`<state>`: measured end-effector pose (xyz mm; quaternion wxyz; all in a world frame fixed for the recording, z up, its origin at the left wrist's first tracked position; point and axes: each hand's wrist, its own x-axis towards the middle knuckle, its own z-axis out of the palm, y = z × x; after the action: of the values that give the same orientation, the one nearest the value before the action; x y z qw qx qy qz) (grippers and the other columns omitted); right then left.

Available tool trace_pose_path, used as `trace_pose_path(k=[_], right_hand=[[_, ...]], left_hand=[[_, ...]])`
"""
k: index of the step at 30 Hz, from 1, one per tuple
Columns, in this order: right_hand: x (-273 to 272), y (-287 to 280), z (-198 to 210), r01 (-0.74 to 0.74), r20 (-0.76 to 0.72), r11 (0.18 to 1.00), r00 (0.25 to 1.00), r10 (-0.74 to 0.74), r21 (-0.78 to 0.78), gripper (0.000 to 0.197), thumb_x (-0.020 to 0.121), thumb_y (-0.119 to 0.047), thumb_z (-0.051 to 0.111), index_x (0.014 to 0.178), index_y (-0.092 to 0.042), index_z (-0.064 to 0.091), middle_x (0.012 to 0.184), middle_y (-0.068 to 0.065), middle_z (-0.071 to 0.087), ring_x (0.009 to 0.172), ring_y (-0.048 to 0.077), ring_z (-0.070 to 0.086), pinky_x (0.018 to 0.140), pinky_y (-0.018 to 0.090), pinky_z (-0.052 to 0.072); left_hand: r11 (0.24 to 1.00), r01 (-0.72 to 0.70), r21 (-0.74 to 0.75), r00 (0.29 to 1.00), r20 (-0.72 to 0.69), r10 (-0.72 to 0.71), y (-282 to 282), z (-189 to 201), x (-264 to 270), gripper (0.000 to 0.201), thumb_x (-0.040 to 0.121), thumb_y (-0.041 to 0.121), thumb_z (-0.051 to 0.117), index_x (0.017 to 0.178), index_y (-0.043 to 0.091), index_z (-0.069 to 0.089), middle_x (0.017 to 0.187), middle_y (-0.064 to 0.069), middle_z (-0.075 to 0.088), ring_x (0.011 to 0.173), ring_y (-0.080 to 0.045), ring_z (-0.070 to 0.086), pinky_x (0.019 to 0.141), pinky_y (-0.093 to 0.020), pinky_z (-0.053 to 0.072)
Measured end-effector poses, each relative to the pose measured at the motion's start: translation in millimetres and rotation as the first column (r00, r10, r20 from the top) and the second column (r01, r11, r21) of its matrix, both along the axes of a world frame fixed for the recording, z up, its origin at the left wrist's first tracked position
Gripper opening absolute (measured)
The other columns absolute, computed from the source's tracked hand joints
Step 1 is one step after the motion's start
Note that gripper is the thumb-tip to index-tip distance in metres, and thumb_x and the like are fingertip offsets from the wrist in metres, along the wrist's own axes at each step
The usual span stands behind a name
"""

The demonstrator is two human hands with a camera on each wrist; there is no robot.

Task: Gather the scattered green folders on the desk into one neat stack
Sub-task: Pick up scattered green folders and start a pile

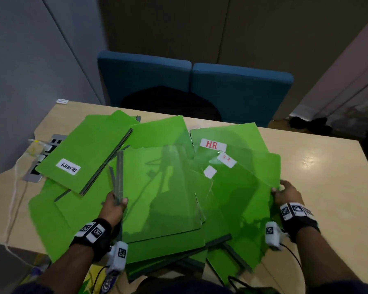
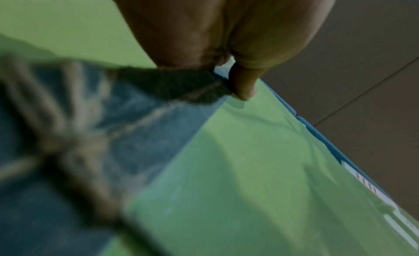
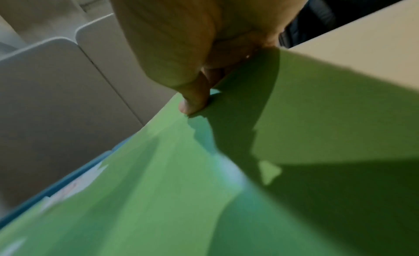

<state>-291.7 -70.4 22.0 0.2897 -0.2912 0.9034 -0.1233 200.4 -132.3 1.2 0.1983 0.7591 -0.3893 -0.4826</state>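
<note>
Green folders are seen strewn in overlapping layers across the centre of a pale wooden desk, some overhanging its near edge at the bottom of the frame. Bare desk surface is left at the right and along the far edge. A folder labelled in black lies at the upper left, its grey spine running diagonally. The grey spine of a central folder, pointing away, is gripped by the left hand. The right edge of the pile is pinched by the right hand. Two blue chairs stand beyond the desk.
</note>
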Motion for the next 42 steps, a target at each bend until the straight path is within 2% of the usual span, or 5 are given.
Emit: trace_pose_path(k=[10,18,24,33,42], right_hand=[[-5,-20,13,-0.336,-0.396,0.919,0.830,0.393,0.208,0.066,0.085,-0.067,0.052,0.140,-0.030,0.044,0.130,0.013,0.057,0.123,0.035,0.048,0.101,0.049,0.033],[-10,-80,-25,-0.582,-0.105,0.709,0.739,0.666,0.398,0.107,0.072,-0.051,0.078,0.154,-0.016,0.019,0.158,0.013,0.026,0.142,0.035,0.031,0.112,0.052,0.034],[-14,-78,-31,-0.460,-0.197,0.798,0.804,0.560,0.389,0.122,0.055,-0.060,0.086,0.151,-0.023,0.019,0.149,0.013,0.034,0.138,0.036,0.035,0.110,0.060,0.027],[-41,-59,16,-0.455,-0.090,0.870,0.874,0.477,0.192,0.065,0.072,-0.043,0.082,0.127,-0.024,0.055,0.103,0.005,0.068,0.090,0.027,0.063,0.077,0.035,0.051],[-112,29,66,-0.071,0.117,0.973,0.988,0.099,-0.221,0.019,0.081,-0.019,0.077,0.098,-0.021,0.070,0.092,0.012,0.074,0.081,0.033,0.071,0.084,0.055,0.054]], left_hand=[[0.999,0.030,-0.032,0.999,0.046,-0.028,-12,0,-19,0.039,0.098,0.017,0.049,0.135,0.014,0.037,0.108,-0.012,0.054,0.097,-0.030,0.051,0.088,-0.042,0.043],[0.999,0.046,-0.026,0.992,0.120,-0.043,-6,-4,-21,0.038,0.099,0.021,0.049,0.134,0.012,0.037,0.109,-0.013,0.056,0.099,-0.031,0.052,0.086,-0.040,0.042],[1.000,0.026,-0.007,0.994,0.105,-0.025,-4,-5,-23,0.043,0.099,0.020,0.048,0.139,0.015,0.033,0.117,-0.013,0.054,0.113,-0.035,0.051,0.094,-0.047,0.042],[0.999,0.047,-0.010,0.991,0.122,-0.045,-4,-7,-22,0.044,0.099,0.019,0.047,0.141,0.018,0.032,0.129,-0.018,0.052,0.120,-0.039,0.049,0.098,-0.051,0.039],[0.997,0.074,-0.034,0.991,0.113,-0.070,-1,-10,-18,0.043,0.100,0.020,0.047,0.140,0.015,0.032,0.124,-0.020,0.053,0.116,-0.040,0.050,0.095,-0.045,0.040]])
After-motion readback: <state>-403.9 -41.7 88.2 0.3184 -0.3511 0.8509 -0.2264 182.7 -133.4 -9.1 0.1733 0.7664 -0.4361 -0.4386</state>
